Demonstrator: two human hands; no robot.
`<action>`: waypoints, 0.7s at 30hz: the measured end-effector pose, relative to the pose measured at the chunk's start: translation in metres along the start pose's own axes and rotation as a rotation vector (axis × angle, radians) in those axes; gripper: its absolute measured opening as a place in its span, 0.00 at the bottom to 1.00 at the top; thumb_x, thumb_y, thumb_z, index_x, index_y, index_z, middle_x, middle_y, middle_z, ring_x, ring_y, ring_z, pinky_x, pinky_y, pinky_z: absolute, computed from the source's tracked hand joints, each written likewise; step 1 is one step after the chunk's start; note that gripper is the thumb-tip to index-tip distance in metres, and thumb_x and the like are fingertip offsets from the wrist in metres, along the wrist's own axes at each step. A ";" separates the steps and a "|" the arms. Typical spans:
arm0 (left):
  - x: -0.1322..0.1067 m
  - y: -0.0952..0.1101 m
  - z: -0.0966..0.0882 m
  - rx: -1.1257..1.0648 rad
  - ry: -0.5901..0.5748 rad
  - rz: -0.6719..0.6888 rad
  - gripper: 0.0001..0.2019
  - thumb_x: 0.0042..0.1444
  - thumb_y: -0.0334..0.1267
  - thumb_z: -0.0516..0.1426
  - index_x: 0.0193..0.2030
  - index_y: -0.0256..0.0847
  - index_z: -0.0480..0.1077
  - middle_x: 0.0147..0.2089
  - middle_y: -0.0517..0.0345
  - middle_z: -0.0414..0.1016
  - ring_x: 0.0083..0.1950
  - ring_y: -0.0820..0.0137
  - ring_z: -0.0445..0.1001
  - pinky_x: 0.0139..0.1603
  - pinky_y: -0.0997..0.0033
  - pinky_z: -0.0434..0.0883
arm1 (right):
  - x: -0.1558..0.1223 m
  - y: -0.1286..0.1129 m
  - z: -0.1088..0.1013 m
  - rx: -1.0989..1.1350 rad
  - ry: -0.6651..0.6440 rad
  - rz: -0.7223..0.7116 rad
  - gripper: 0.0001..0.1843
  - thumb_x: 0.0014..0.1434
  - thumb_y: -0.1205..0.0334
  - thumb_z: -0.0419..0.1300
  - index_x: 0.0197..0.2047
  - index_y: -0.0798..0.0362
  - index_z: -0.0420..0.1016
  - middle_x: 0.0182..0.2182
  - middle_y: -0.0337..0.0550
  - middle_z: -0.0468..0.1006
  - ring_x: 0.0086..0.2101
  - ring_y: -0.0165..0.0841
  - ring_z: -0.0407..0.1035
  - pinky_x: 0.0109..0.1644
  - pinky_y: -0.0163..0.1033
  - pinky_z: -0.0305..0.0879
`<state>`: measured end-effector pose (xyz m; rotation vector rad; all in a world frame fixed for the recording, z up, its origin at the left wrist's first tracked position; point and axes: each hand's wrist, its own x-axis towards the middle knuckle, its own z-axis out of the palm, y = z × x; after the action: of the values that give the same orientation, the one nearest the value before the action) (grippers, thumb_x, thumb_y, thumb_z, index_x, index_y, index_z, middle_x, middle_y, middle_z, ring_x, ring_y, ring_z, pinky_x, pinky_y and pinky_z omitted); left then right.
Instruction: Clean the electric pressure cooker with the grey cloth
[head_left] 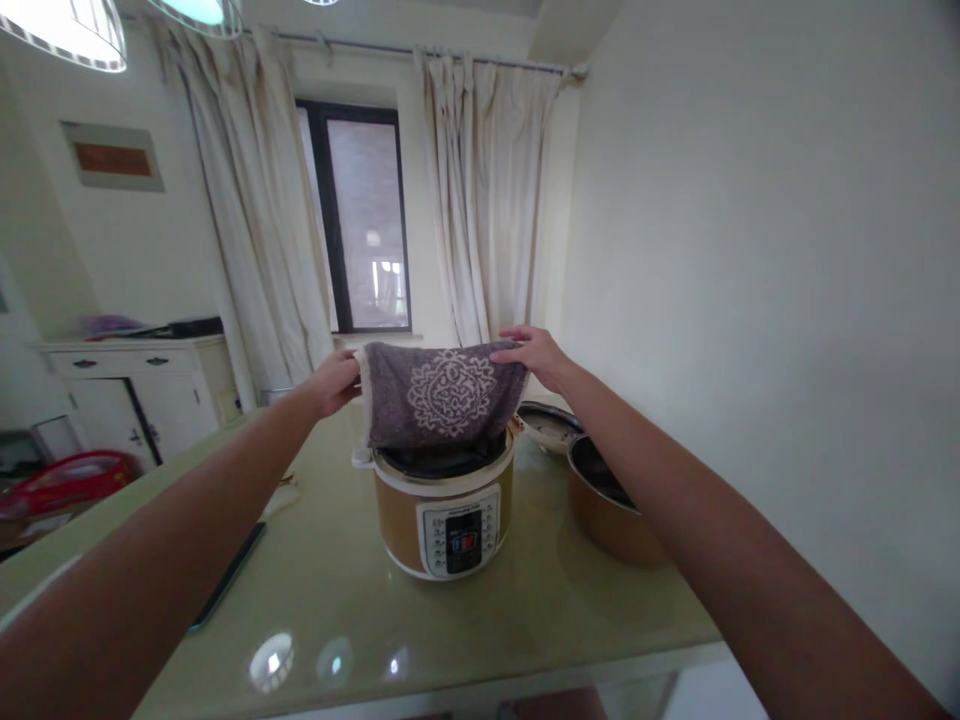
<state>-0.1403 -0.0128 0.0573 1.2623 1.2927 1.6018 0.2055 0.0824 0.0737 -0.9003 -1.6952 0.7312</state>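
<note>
Near left, we have a dark phone (229, 578) flat on the green table (315, 610). Near middle: tan-and-white cooker (401, 515), upright, control panel (463, 535) facing us, top open and dark inside. Right of it, a brown pot (607, 525), partly behind our right forearm. Purple-grey cloth (450, 395) with a pale round motif hangs spread above the cooker's opening; we can't tell if its lower edge touches the rim. Our left hand (336, 383) pinches its left upper corner, fingertips partly hidden; our right hand (536, 358) grips the right upper corner, fingers over the edge. Past the pot, a round pale vessel (559, 440). Far left, red basket (56, 485) and white cabinet (180, 385); farthest, cream curtains (487, 180) flank a dark-framed window (367, 220).
</note>
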 end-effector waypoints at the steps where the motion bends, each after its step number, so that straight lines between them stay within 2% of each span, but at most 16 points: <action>1: -0.001 -0.003 -0.004 0.022 -0.013 -0.072 0.20 0.38 0.39 0.76 0.38 0.37 0.79 0.32 0.52 0.84 0.31 0.64 0.82 0.28 0.73 0.76 | -0.001 -0.004 -0.003 -0.059 -0.062 -0.023 0.35 0.39 0.61 0.81 0.53 0.55 0.83 0.48 0.48 0.82 0.44 0.39 0.76 0.49 0.42 0.73; 3: -0.005 -0.006 -0.011 0.042 -0.092 -0.159 0.18 0.39 0.34 0.75 0.38 0.37 0.80 0.34 0.51 0.84 0.32 0.64 0.82 0.29 0.71 0.77 | -0.002 -0.011 -0.010 -0.292 -0.148 -0.103 0.31 0.39 0.63 0.81 0.49 0.55 0.86 0.42 0.45 0.84 0.44 0.40 0.77 0.50 0.42 0.71; 5: -0.010 -0.008 -0.017 0.006 -0.165 -0.154 0.18 0.38 0.27 0.73 0.39 0.37 0.81 0.36 0.50 0.85 0.35 0.64 0.83 0.33 0.71 0.80 | -0.002 -0.017 -0.016 -0.575 -0.176 -0.169 0.22 0.40 0.62 0.81 0.41 0.54 0.88 0.36 0.43 0.84 0.43 0.41 0.77 0.49 0.41 0.69; 7: -0.013 -0.008 -0.020 -0.067 -0.178 -0.104 0.19 0.39 0.23 0.71 0.41 0.38 0.81 0.38 0.52 0.86 0.36 0.66 0.83 0.36 0.71 0.81 | -0.001 -0.023 -0.019 -0.762 -0.190 -0.192 0.13 0.45 0.59 0.80 0.34 0.54 0.87 0.31 0.43 0.83 0.41 0.41 0.76 0.47 0.40 0.67; 9: -0.014 -0.007 -0.019 -0.107 -0.139 -0.103 0.17 0.43 0.24 0.69 0.42 0.40 0.81 0.38 0.54 0.85 0.33 0.69 0.81 0.34 0.71 0.81 | -0.001 -0.027 -0.020 -0.803 -0.186 -0.175 0.11 0.51 0.55 0.77 0.31 0.54 0.86 0.29 0.43 0.81 0.38 0.40 0.76 0.44 0.39 0.65; 11: -0.012 -0.006 -0.015 -0.087 -0.094 -0.178 0.11 0.49 0.30 0.67 0.41 0.41 0.80 0.34 0.55 0.83 0.28 0.69 0.78 0.29 0.70 0.79 | -0.002 -0.030 -0.017 -0.729 -0.139 -0.131 0.12 0.53 0.54 0.75 0.30 0.54 0.84 0.29 0.43 0.80 0.37 0.38 0.75 0.41 0.38 0.65; 13: -0.009 -0.005 -0.010 -0.067 -0.064 -0.280 0.05 0.53 0.37 0.65 0.37 0.40 0.78 0.31 0.54 0.81 0.26 0.67 0.77 0.26 0.67 0.79 | -0.003 -0.031 -0.012 -0.549 -0.067 -0.033 0.12 0.54 0.54 0.74 0.31 0.55 0.83 0.30 0.42 0.80 0.36 0.36 0.74 0.38 0.36 0.65; 17: -0.005 0.002 0.001 -0.186 -0.057 -0.376 0.10 0.58 0.43 0.58 0.33 0.41 0.77 0.31 0.48 0.81 0.30 0.58 0.81 0.29 0.59 0.82 | 0.000 -0.030 0.004 -0.073 0.082 0.254 0.10 0.53 0.62 0.72 0.38 0.55 0.80 0.28 0.40 0.80 0.29 0.33 0.73 0.32 0.35 0.68; 19: -0.008 0.006 0.008 -0.244 -0.058 -0.368 0.14 0.59 0.48 0.57 0.33 0.41 0.77 0.33 0.45 0.82 0.35 0.53 0.83 0.33 0.54 0.83 | 0.004 -0.027 0.013 0.057 0.177 0.334 0.12 0.51 0.64 0.73 0.38 0.55 0.79 0.26 0.40 0.80 0.27 0.33 0.73 0.31 0.36 0.70; 21: -0.013 0.009 0.018 -0.253 -0.092 -0.339 0.16 0.58 0.54 0.60 0.33 0.41 0.77 0.33 0.45 0.83 0.39 0.50 0.84 0.36 0.52 0.84 | 0.008 -0.023 0.019 0.102 0.245 0.359 0.13 0.49 0.66 0.74 0.37 0.56 0.78 0.24 0.40 0.79 0.27 0.34 0.74 0.30 0.36 0.71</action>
<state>-0.1194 -0.0226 0.0634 0.8971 1.1355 1.3964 0.1806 0.0761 0.0908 -1.1870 -1.2846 0.8961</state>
